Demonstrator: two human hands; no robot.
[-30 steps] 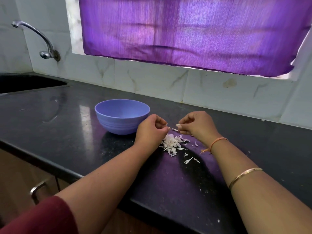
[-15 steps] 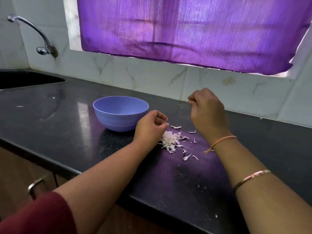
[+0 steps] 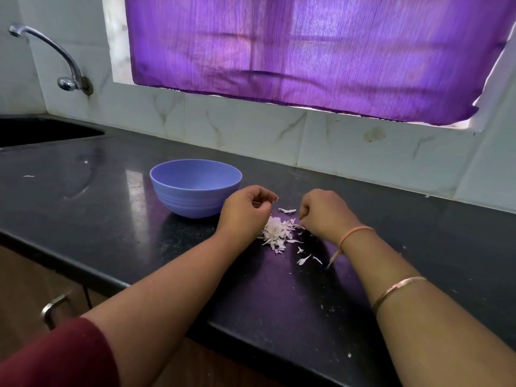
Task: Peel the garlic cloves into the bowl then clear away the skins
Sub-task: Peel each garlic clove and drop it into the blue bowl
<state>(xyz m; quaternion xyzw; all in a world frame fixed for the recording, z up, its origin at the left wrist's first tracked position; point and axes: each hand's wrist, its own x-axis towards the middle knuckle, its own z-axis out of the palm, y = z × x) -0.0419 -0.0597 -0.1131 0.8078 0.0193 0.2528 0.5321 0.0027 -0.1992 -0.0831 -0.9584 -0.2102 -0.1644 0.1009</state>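
Step, by our judgement: peeling near its end, or clearing about to begin.

- Bowl [image 3: 192, 203]: lilac, upright, just left of the hands. Its floor is hidden, so we see no cloves.
- Left hand [image 3: 245, 210]: fingers curled, thumb to forefinger. We cannot tell if it holds a clove.
- Right hand [image 3: 325, 213]: fingers curled downward at the edge of the skins. We cannot tell what it holds.
- Skins [image 3: 277, 233]: white heap between the hands, with strays nearer us.

Next move, we judge: gather heap and strays without scattering such light flakes.

Room:
- Curtain [image 3: 307, 51]: purple.
- Counter [image 3: 83, 196]: black, glossy.
- Sink [image 3: 42, 132]: far left.
- Tap [image 3: 55, 57]: above the sink.
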